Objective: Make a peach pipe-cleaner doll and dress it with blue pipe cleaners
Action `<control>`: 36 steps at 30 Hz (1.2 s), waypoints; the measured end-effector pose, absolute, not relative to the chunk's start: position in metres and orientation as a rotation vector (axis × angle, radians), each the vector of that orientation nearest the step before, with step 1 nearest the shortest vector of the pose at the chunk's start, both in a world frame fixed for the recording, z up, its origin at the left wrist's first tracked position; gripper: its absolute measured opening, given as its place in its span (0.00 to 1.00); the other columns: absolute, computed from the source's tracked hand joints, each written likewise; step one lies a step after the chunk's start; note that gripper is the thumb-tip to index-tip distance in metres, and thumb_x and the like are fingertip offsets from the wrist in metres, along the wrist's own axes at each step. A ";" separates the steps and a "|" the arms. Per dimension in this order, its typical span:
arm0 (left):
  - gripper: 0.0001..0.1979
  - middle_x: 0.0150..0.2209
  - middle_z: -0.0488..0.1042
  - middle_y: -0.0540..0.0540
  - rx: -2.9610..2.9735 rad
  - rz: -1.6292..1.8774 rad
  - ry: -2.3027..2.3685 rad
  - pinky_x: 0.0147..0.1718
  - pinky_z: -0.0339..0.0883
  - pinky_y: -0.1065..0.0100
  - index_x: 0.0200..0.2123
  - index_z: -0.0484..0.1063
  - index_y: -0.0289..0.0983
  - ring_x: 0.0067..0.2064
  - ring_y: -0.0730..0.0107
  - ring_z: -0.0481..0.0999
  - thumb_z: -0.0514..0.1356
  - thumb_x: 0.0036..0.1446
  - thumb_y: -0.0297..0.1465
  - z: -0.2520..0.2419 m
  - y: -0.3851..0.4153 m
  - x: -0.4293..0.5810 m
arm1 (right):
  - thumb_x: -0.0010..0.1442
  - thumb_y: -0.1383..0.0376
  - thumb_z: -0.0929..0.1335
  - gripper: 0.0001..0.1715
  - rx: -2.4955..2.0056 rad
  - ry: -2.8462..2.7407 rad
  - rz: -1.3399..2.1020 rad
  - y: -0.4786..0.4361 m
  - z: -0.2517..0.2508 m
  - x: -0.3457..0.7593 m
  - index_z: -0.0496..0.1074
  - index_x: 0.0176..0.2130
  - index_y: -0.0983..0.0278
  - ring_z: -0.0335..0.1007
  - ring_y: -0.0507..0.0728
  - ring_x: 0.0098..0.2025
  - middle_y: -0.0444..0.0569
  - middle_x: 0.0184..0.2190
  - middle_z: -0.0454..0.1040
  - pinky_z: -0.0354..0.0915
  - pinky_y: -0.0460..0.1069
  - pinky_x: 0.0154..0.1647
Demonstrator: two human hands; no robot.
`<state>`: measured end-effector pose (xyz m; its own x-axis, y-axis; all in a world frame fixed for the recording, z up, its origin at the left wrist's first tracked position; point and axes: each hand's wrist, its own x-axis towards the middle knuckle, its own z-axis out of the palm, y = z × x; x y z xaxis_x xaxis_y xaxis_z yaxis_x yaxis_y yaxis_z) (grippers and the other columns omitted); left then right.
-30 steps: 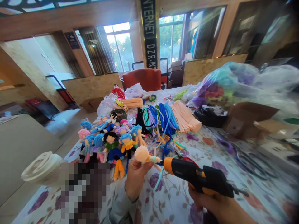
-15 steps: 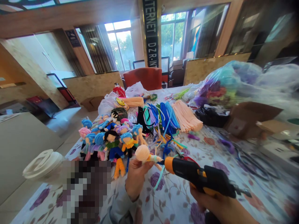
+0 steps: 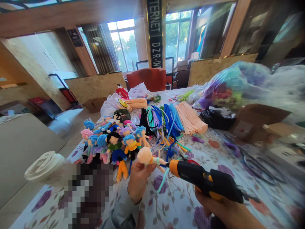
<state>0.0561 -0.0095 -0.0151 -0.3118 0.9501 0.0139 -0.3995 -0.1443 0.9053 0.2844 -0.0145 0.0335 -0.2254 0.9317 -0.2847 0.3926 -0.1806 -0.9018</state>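
Note:
Pinched in my left hand (image 3: 139, 180) is a small pipe-cleaner doll (image 3: 145, 155) with a round, peach, hairless head and a body lying toward the right. A mint-green strip (image 3: 164, 181) hangs down below it. My right hand (image 3: 216, 205) is wrapped round the grip of a black and orange glue gun (image 3: 205, 178). The gun's dark nozzle meets or nearly meets the doll's right end; whether they touch I cannot tell. Left of the doll, finished-looking dolls (image 3: 114, 140) with blue, pink, purple and black hair lie in a heap.
Bundles of blue pipe cleaners (image 3: 170, 117) and peach pipe cleaners (image 3: 192, 119) lie beyond my hands. Scissors (image 3: 256, 167), a cardboard box (image 3: 258, 122) and plastic bags (image 3: 240, 82) are at the right. A white lidded container (image 3: 46, 170) stands left on the flowered tablecloth (image 3: 176, 206).
Both hands keep nearly the same pose on the doll and the glue gun. The gun has shifted very slightly to the right in view.

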 end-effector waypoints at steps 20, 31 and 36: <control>0.08 0.29 0.82 0.46 0.809 1.665 1.118 0.32 0.72 0.68 0.29 0.81 0.36 0.30 0.66 0.79 0.71 0.40 0.29 -0.010 -0.011 0.058 | 0.46 0.59 0.70 0.09 -1.517 -1.570 1.422 -0.016 0.036 0.283 0.69 0.20 0.59 0.69 0.58 0.20 0.42 0.12 0.68 0.68 0.50 0.25; 0.08 0.27 0.81 0.47 0.788 1.665 1.071 0.31 0.69 0.70 0.28 0.81 0.35 0.28 0.69 0.77 0.71 0.40 0.29 -0.017 -0.011 0.055 | 0.47 0.61 0.69 0.07 -1.582 -1.537 1.402 -0.014 0.032 0.284 0.69 0.21 0.60 0.71 0.58 0.20 0.42 0.12 0.68 0.68 0.49 0.26; 0.08 0.28 0.82 0.46 0.820 1.640 1.096 0.33 0.69 0.69 0.28 0.81 0.36 0.30 0.66 0.78 0.71 0.40 0.31 -0.018 -0.010 0.053 | 0.46 0.63 0.69 0.08 -1.553 -1.575 1.448 -0.010 0.029 0.284 0.68 0.19 0.61 0.70 0.56 0.20 0.42 0.12 0.68 0.67 0.48 0.25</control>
